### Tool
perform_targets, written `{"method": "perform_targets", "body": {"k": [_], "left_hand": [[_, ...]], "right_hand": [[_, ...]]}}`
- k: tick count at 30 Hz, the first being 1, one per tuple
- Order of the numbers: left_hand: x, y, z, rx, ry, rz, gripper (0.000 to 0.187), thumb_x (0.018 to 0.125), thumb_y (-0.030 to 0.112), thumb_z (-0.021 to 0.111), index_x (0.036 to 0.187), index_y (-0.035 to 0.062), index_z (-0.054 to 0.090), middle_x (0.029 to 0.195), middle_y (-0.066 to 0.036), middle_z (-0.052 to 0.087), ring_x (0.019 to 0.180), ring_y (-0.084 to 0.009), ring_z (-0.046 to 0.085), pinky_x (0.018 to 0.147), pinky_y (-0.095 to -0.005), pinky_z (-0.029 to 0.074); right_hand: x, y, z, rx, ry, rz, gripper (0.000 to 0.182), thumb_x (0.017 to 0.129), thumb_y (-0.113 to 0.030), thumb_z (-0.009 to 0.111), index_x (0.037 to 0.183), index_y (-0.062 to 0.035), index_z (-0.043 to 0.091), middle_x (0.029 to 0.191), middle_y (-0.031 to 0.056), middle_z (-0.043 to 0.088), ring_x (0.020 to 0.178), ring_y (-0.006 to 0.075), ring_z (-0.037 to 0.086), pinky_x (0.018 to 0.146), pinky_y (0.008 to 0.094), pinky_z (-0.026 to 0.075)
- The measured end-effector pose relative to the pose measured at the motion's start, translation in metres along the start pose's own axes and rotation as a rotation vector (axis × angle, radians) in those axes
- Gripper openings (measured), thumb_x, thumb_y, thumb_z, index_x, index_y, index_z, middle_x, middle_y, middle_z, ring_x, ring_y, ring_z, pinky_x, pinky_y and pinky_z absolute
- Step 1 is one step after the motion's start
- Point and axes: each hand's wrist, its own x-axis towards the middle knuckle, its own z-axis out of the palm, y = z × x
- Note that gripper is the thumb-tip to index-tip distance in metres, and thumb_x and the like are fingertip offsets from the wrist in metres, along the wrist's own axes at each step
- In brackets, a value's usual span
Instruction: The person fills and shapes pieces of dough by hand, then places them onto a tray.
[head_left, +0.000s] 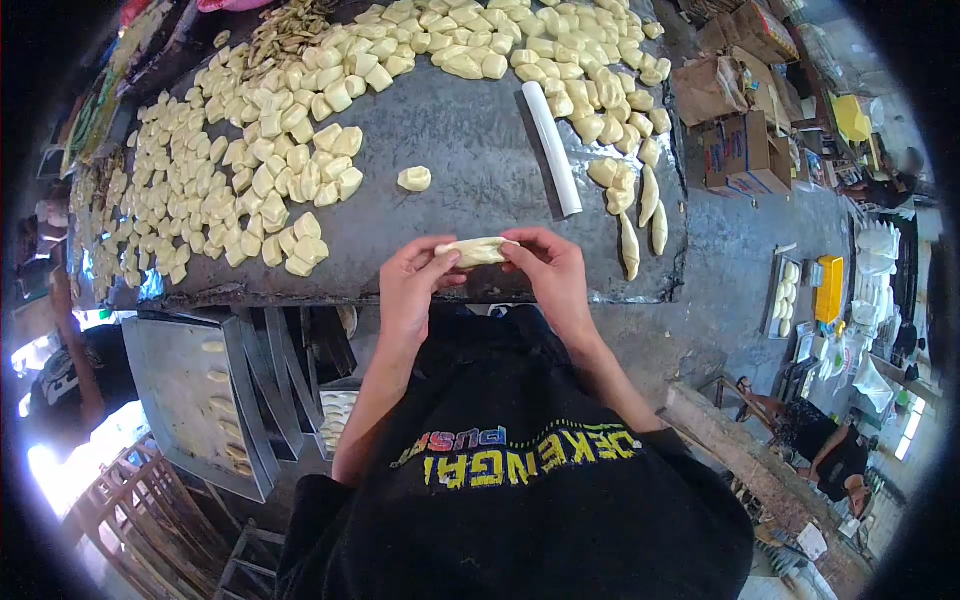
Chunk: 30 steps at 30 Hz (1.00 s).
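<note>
Pale-yellow dough piece (pixel 476 251) is extending left to right near the front edge of the worktop (pixel 450 140); I am observing the left hand (pixel 408 283) pinching its left end, the right hand (pixel 560 278) its right, both equally close.

The dough (pixel 478 251) looks smooth, the tabletop (pixel 455 125) scuffed, dull metal.

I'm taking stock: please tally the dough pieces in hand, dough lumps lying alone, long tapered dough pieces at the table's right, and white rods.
Held dough piece: 1
Lone dough lump: 1
Long dough pieces: 3
White rod: 1
Total: 6
</note>
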Motion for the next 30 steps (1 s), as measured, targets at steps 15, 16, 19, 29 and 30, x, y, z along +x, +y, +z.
{"method": "perform_targets", "body": {"k": [15,16,19,29,30], "left_hand": [[0.027,-0.023,-0.032,1.354,0.158,0.972,0.021,0.082,0.012,0.073,0.1,0.0031,0.071,0.111,-0.008,0.066,0.096,-0.0257,0.061,0.078,-0.0353,0.051],[0.023,-0.021,-0.033,1.353,0.159,0.973,0.021,0.082,0.012,0.073,0.1,0.0031,0.071,0.111,-0.008,0.066,0.096,-0.0257,0.061,0.078,-0.0353,0.051],[0.008,-0.012,-0.031,1.479,0.105,0.941,0.034,0.086,0.019,0.069,0.116,0.0026,0.067,0.124,-0.009,0.061,0.109,-0.0298,0.056,0.088,-0.0422,0.049],[0.039,0.027,-0.023,1.486,0.101,1.03,0.051,0.087,0.012,0.063,0.137,0.0082,0.054,0.136,-0.016,0.051,0.123,-0.0397,0.048,0.103,-0.0493,0.041],[0.061,0.031,-0.027,1.492,0.014,1.006,0.051,0.087,0.012,0.063,0.137,0.0101,0.054,0.136,-0.017,0.051,0.122,-0.0404,0.049,0.102,-0.0488,0.041]], "right_hand": [[0.017,0.034,-0.004,-0.94,0.085,-0.722,0.025,0.083,-0.005,0.069,0.108,-0.0032,0.066,0.116,0.0112,0.061,0.098,0.0325,0.059,0.082,0.0408,0.052],[0.017,0.032,-0.006,-0.969,0.081,-0.748,0.028,0.083,-0.006,0.069,0.112,-0.0041,0.066,0.12,0.0115,0.06,0.101,0.032,0.058,0.083,0.0409,0.052],[0.008,0.024,-0.007,-1.13,-0.022,-0.789,0.038,0.084,-0.011,0.068,0.122,-0.0052,0.063,0.127,0.0116,0.057,0.109,0.032,0.056,0.089,0.043,0.049],[0.03,-0.007,-0.013,-1.466,0.287,-0.762,0.054,0.085,-0.02,0.067,0.133,0.0007,0.052,0.134,0.0175,0.051,0.117,0.0338,0.051,0.095,0.0462,0.044],[0.047,-0.016,-0.007,-1.549,0.445,-0.694,0.054,0.085,-0.019,0.067,0.132,0.0022,0.05,0.131,0.0193,0.052,0.115,0.0343,0.052,0.094,0.046,0.044]]}}
